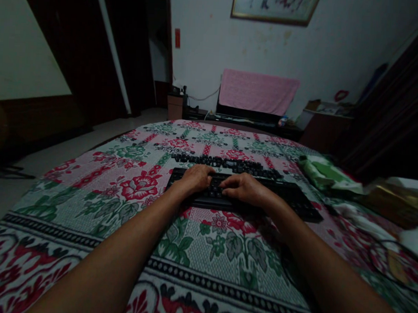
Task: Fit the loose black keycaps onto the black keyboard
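A black keyboard lies on a bed covered with a red and green flowered blanket. My left hand rests on the keyboard's left part, fingers curled down onto the keys. My right hand lies beside it on the middle keys, fingers bent and pointing left towards the other hand. Neither hand grips anything that I can make out. Behind the keyboard lies a dark row of loose keycaps.
A green and white packet lies on the bed at the right, with a gold-coloured box and a dark cable nearer me. Beyond the bed stands a low cabinet with a screen under a pink cloth. Bare floor runs along the left.
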`<state>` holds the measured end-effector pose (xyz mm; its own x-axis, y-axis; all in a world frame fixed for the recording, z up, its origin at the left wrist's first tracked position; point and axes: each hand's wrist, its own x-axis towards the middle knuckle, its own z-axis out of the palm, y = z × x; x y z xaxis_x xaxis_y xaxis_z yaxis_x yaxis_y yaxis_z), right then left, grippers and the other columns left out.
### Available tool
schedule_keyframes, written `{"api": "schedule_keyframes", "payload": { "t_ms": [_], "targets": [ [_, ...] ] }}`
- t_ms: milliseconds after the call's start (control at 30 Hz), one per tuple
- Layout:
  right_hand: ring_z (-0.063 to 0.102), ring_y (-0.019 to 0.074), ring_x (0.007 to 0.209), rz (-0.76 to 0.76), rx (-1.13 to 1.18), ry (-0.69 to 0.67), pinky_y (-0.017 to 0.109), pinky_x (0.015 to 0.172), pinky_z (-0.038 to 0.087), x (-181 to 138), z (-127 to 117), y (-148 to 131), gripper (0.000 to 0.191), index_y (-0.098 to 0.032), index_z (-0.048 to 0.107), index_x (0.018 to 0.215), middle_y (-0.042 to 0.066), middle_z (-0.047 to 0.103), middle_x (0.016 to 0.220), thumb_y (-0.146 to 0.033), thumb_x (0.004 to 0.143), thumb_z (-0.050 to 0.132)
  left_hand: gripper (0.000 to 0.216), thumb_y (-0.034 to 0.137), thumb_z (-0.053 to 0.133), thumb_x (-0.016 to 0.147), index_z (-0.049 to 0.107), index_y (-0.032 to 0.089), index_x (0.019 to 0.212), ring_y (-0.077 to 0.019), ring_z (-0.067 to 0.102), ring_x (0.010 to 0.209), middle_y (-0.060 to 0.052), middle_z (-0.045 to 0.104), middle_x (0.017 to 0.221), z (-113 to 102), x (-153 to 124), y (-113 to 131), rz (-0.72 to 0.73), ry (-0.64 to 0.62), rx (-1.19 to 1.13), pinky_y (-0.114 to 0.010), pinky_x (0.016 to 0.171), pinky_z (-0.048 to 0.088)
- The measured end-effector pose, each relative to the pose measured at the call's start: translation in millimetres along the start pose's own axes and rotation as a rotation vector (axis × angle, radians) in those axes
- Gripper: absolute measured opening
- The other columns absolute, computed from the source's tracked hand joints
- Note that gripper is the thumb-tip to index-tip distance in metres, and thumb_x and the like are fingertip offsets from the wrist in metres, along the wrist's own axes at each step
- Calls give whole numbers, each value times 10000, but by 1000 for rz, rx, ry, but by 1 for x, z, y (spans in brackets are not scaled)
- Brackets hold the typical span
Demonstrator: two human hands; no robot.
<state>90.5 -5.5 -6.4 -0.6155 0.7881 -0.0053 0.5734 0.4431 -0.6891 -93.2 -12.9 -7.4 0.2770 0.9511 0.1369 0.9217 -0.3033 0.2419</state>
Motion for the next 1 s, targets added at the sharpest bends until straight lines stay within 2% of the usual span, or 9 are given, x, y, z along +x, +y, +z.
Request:
{"api": "schedule_keyframes", "payload": {
  "t_ms": [267, 433, 533, 667, 1000],
  "targets": [
    [514, 76, 560, 84, 76, -15, 173, 499, 399, 5, 0, 7, 252, -149, 626, 837, -5, 621, 690, -274, 619, 604, 376, 242, 395, 732, 536, 253, 1080, -179, 532, 957, -18, 592, 1063, -1, 1, -2, 24, -3, -10, -266, 796, 395],
    [502, 68, 545, 102, 76, -35, 163, 486, 389, 5, -2, 3, 235, -156, 623, 822, -12, 614, 676, -271, 618, 604, 398, 448, 445, 705, 567, 215, 1003, -163, 559, 823, -14, 620, 958, -5, 2, -2, 121, -114, -132, -224, 670, 407],
    [506, 71, 558, 87, 60, -54, 163, 491, 391, 5, -3, 2, 224, -160, 626, 810, -13, 618, 682, -277, 620, 602, 434, 510, 466, 669, 590, 192, 937, -165, 553, 777, -18, 627, 875, -6, 1, 1, 106, -145, -151, -225, 638, 397],
    [510, 76, 557, 64, 67, -62, 167, 491, 392, 5, -3, 4, 210, -160, 629, 791, -11, 620, 679, -282, 622, 598, 446, 515, 494, 643, 591, 181, 922, -170, 543, 786, -22, 621, 853, -5, 1, 4, 93, -149, -161, -232, 655, 392],
    [523, 86, 595, 0, 33, -78, 179, 541, 407, 2, -8, 3, 229, -161, 653, 832, -9, 634, 702, -283, 668, 550, 462, 508, 502, 647, 573, 200, 983, -183, 539, 863, -33, 605, 980, -1, 3, 1, 94, -142, -172, -243, 706, 403]
  ]
}}
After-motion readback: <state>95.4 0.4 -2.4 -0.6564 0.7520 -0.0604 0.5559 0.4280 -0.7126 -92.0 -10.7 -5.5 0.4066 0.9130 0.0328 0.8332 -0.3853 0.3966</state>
